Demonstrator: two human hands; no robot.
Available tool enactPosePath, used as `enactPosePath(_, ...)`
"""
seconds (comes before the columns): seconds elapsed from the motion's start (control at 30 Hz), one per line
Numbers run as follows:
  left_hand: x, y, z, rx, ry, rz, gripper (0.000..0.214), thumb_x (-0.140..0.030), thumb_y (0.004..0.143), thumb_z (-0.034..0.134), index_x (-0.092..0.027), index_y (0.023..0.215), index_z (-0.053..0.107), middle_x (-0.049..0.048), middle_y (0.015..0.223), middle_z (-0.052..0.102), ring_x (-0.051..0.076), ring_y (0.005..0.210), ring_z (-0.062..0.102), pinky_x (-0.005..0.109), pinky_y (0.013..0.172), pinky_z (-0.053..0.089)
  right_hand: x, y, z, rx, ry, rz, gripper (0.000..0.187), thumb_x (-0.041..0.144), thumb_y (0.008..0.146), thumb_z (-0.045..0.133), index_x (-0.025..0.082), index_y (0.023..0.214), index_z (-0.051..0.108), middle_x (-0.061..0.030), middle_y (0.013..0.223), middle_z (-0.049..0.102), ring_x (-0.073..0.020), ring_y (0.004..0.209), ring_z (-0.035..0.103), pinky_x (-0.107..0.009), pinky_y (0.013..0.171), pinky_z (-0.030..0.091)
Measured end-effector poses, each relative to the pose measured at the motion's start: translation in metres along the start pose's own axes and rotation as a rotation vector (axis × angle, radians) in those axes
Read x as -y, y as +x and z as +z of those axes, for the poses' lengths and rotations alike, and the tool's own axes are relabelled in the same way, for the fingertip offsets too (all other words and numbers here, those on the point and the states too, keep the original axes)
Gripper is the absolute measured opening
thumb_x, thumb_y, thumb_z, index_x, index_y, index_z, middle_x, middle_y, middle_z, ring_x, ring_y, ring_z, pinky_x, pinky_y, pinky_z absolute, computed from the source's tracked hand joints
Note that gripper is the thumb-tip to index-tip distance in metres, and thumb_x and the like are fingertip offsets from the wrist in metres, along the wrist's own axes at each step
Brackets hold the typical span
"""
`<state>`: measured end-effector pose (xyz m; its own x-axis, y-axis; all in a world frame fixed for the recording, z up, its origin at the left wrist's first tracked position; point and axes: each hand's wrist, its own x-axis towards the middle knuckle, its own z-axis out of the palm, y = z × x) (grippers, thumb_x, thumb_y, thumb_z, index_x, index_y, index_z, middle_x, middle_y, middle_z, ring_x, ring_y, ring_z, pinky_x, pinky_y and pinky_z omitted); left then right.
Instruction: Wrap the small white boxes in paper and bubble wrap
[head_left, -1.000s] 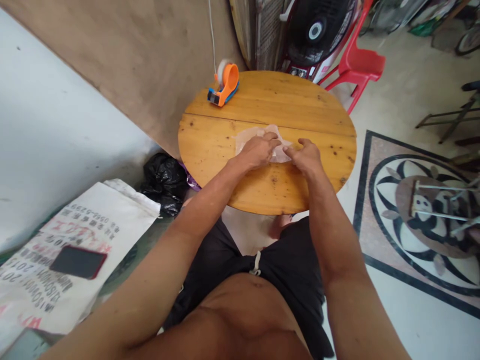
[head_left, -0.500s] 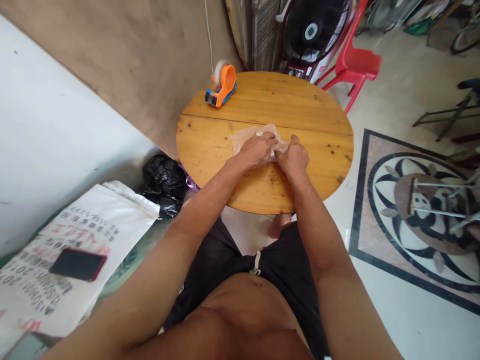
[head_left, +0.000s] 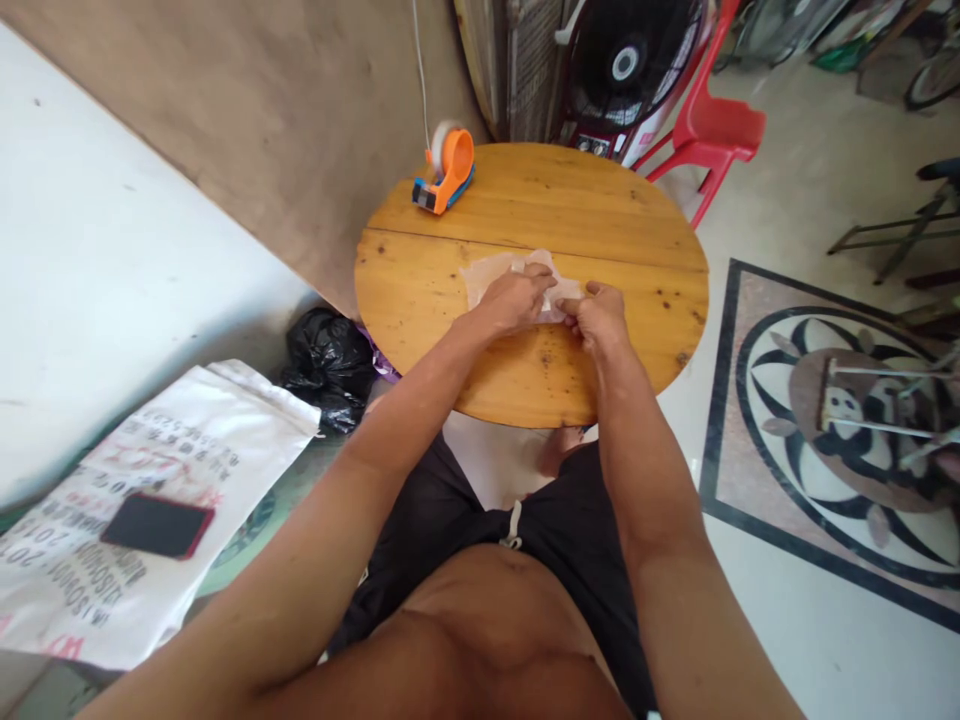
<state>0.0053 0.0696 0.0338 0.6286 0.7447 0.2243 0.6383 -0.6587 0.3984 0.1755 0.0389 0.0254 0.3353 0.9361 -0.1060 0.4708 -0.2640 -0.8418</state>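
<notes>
A thin, crumpled, see-through whitish plastic bag (head_left: pixel 487 277) lies on the round wooden table (head_left: pixel 420 300). My left hand (head_left: pixel 517 298) rests on the bag's middle, its fingers bent together and holding it against the wood. At the bag's right edge, my right hand (head_left: pixel 601 315) is closed, with thumb and forefinger pinching the plastic. A small white piece shows by my left fingers, too covered to name. Beyond my hands, near the table's far left edge, stands an orange and blue tape dispenser (head_left: pixel 454 165) with a roll of clear tape.
A fan (head_left: pixel 626 65) and a red plastic chair (head_left: pixel 712 130) stand behind the table. To the left are a black plastic bag (head_left: pixel 326 355) and a white printed sack (head_left: pixel 247 420) with a phone (head_left: pixel 157 525) on it. A brown board (head_left: pixel 300 120) leans at the back left.
My right hand has shifted slightly to the right along the plastic bag, its thumb and forefinger now showing at the edge. My left hand has stayed in place on the bag.
</notes>
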Motion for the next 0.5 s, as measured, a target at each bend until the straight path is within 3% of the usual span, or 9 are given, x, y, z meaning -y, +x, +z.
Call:
enactPosePath(0.1, 0.001, 0.0, 0.0, -0.015, 0.0, 0.034, 0.047, -0.016, 0.089, 0.042, -0.02, 0.129, 0.066, 0.0124, 0.14, 0.063, 0.025, 0.126, 0.062, 0.039, 0.108, 0.049, 0.014, -0.008, -0.006, 0.021, 0.161, 0.157, 0.039, 0.029, 0.066, 0.077, 0.016, 0.101, 0.065, 0.0018, 0.058, 0.058, -0.0147, 0.047, 0.053, -0.023, 0.038, 0.034)
enactPosePath(0.23, 0.001, 0.0, -0.001, -0.012, 0.003, 0.017, 0.045, -0.016, 0.088, 0.043, -0.019, 0.127, 0.066, 0.013, 0.138, 0.063, 0.026, 0.119, 0.065, 0.04, 0.103, 0.053, 0.024, -0.011, -0.006, 0.054, 0.216, 0.161, 0.021, 0.023, 0.062, 0.076, 0.02, 0.077, 0.062, 0.0046, 0.051, 0.052, -0.0108, 0.043, 0.044, -0.022, 0.037, 0.029)
enactPosePath(0.37, 0.002, 0.001, -0.001, -0.021, 0.002, 0.044, 0.043, -0.014, 0.087, 0.043, -0.018, 0.124, 0.066, 0.0136, 0.135, 0.065, 0.027, 0.126, 0.062, 0.043, 0.11, 0.049, 0.025, -0.012, -0.004, 0.088, 0.307, 0.152, 0.02, 0.024, 0.063, 0.075, 0.02, 0.076, 0.061, 0.0049, 0.054, 0.054, -0.0098, 0.044, 0.044, -0.022, 0.037, 0.029)
enactPosePath(0.5, 0.005, 0.003, 0.002, -0.06, -0.024, 0.038, 0.047, -0.013, 0.087, 0.045, -0.018, 0.13, 0.062, 0.0143, 0.15, 0.056, 0.029, 0.142, 0.05, 0.05, 0.121, 0.039, 0.025, -0.014, -0.008, 0.138, 0.38, 0.176, 0.025, 0.029, 0.061, 0.078, 0.021, 0.072, 0.057, 0.0041, 0.056, 0.056, -0.009, 0.045, 0.045, -0.022, 0.037, 0.029)
